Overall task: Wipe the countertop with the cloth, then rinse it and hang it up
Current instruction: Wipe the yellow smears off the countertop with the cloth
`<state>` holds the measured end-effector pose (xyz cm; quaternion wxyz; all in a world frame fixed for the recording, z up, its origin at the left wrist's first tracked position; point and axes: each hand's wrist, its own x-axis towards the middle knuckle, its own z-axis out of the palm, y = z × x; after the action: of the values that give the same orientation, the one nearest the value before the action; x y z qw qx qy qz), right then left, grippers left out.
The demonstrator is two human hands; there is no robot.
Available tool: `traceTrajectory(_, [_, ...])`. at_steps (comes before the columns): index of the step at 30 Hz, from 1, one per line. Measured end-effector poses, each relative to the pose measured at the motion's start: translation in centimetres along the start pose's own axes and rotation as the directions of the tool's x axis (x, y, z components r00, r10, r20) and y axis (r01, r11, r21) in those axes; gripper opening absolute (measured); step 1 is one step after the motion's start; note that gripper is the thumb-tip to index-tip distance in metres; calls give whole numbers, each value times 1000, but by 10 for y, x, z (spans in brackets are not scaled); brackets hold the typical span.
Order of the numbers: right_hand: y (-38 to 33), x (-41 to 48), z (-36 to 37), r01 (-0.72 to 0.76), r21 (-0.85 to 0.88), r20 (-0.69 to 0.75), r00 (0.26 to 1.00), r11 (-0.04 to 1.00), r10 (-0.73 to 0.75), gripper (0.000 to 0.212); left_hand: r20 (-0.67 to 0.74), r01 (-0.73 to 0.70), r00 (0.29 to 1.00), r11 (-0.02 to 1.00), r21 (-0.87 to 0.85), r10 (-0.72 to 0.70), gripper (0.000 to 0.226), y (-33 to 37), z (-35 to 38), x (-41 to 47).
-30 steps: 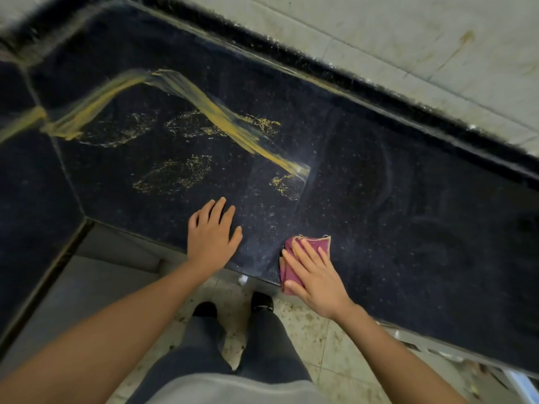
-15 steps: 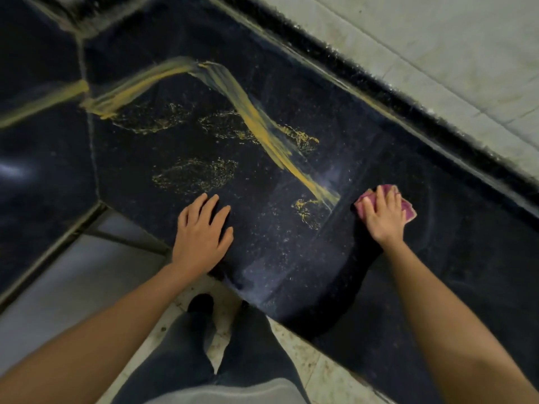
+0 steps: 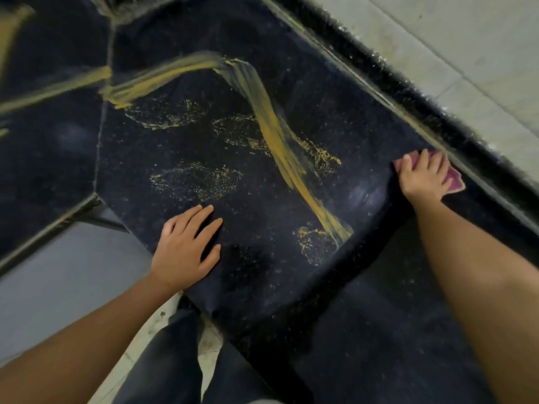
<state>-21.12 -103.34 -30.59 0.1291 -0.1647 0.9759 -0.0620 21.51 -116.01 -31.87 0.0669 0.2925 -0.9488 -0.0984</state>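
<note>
cloth at back edge of countertop | right hand presses it, fingers straight and spread | left hand flat, holding nothing | advice: keep pressure even, overlap strokes toward yellow smear

Left hand: lay flat on the countertop, near its front edge.
Cloth: lay under the right hand, by the back edge.
Streak: ran between the hands.

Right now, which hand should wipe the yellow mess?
Probably the right hand: it presses the pink cloth on the countertop, to the right of the yellow streak. The left hand lies flat on it with no cloth.
</note>
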Motion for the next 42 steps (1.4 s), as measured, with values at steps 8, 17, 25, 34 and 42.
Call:
traceTrajectory(8, [-26, -75, 24, 244, -99, 70, 969, 965, -238, 60, 21, 1, 1000, 1000, 7, -1, 48, 1, -2, 0])
traceTrajectory(17, [-42, -257, 60, 522, -168, 234, 845, 836, -481, 89, 109, 28, 994, 1000, -3, -28, 53, 2, -8, -2])
traceTrajectory(25, [-56, -373, 92, 553, -228, 142, 833, 801, -535, 67, 152, -9, 988, 1000, -27, 13, 54, 1, -12, -4])
traceTrajectory(34, [-46, -388, 110, 802, -98, -265, 550, 590, -792, 47, 177, -22, 984, 999, -44, 30, 57, -1, -11, -4])
traceTrajectory(42, [-46, -288, 21, 496, 424, -347, 862, 758, -370, 42, 166, 2, 986, 999, -46, 6, 57, 0, -10, -4])
